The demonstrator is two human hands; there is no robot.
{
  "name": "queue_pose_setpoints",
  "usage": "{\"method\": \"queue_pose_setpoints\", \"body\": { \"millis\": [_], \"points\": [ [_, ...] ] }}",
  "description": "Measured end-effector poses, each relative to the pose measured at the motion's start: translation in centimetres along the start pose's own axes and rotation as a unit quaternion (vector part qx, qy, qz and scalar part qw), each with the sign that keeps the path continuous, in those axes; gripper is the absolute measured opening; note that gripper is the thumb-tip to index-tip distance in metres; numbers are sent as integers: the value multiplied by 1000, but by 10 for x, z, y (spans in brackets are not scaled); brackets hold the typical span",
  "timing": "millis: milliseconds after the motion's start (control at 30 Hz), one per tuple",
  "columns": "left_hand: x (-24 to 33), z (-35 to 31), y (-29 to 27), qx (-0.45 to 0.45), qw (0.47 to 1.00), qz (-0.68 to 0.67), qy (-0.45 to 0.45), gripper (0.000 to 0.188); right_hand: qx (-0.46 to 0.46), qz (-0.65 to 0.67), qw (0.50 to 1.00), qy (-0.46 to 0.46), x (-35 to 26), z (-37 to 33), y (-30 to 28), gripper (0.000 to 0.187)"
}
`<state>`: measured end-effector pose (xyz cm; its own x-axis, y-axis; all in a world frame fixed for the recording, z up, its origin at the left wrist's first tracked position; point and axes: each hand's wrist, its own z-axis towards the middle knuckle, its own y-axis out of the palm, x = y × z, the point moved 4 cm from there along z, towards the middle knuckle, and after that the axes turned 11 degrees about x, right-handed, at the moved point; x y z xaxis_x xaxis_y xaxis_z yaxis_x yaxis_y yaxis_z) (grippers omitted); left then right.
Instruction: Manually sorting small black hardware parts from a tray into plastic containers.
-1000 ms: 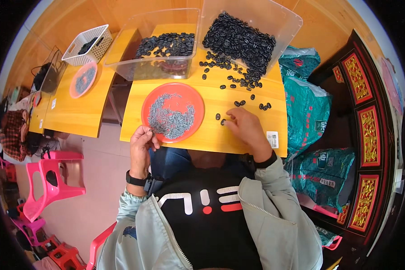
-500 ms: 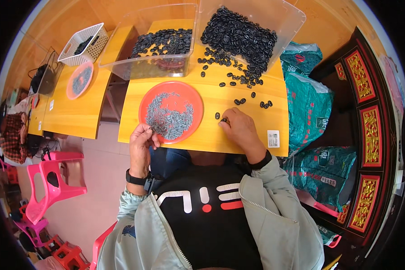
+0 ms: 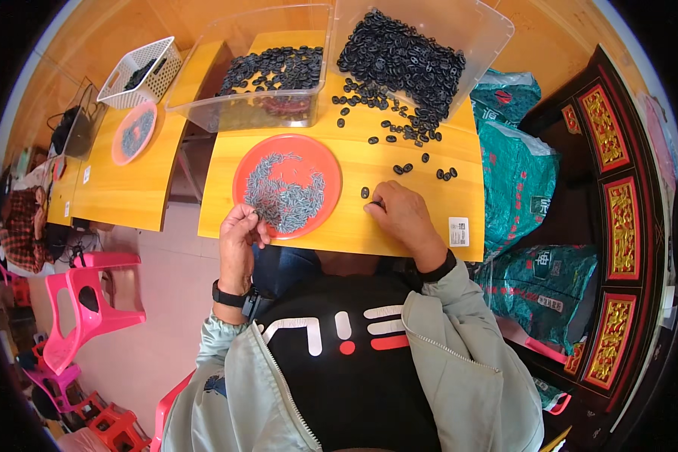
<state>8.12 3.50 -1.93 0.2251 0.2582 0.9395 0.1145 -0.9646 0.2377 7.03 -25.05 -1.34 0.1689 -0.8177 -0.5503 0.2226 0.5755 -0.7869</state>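
Sits at a yellow wood-grained bench (image 3: 354,227), wearing a pale grey-green jacket (image 3: 459,331) over a black shirt (image 3: 361,384). Holds the left hand (image 3: 238,232) at the near left rim of a round red plastic plate (image 3: 313,151), with thumb and forefinger pressed together; cannot tell of anything between the tips. Has many slender grey metal pins (image 3: 290,205) heaped loosely in the plate, just beside the left fingers.

Rests the right hand (image 3: 407,217) on the bench, to the right of the plate and apart from it, pinching a small black oval plastic piece (image 3: 378,203), mostly hidden, between thumb and forefinger. Has a lone black oval (image 3: 365,192) lying just beside those fingertips, with a close pair (image 3: 398,169) beyond the knuckles and a cluster of three (image 3: 447,175) farther right.

Faces, beyond the plate, a clear plastic bin (image 3: 203,117) with more black ovals (image 3: 271,71) inside, and next to it a tipped translucent plastic bin (image 3: 484,38) with a dense black heap (image 3: 403,56) spilling onto the bench. Has shiny green sacks (image 3: 516,181) standing to the right.
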Motion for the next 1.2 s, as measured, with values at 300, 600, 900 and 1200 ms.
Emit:
{"method": "queue_pose_setpoints", "body": {
  "millis": [300,600,900,1200],
  "points": [
    [0,0,0,2,1000,1,-1,10,-1,2,1000,0,0,-1,0,18],
    [-2,0,-4,-1,1000,-18,-5,9,-7,-9,1000,6,-1,-1,1,18],
    [-1,0,-7,4,1000,-10,5,10,-10,-13,1000,11,-2,-1,0,19],
    [-1,-1,-5,11,1000,-4,-1,12,7,-4,1000,2,-2,-2,0,18]
  ]
}}
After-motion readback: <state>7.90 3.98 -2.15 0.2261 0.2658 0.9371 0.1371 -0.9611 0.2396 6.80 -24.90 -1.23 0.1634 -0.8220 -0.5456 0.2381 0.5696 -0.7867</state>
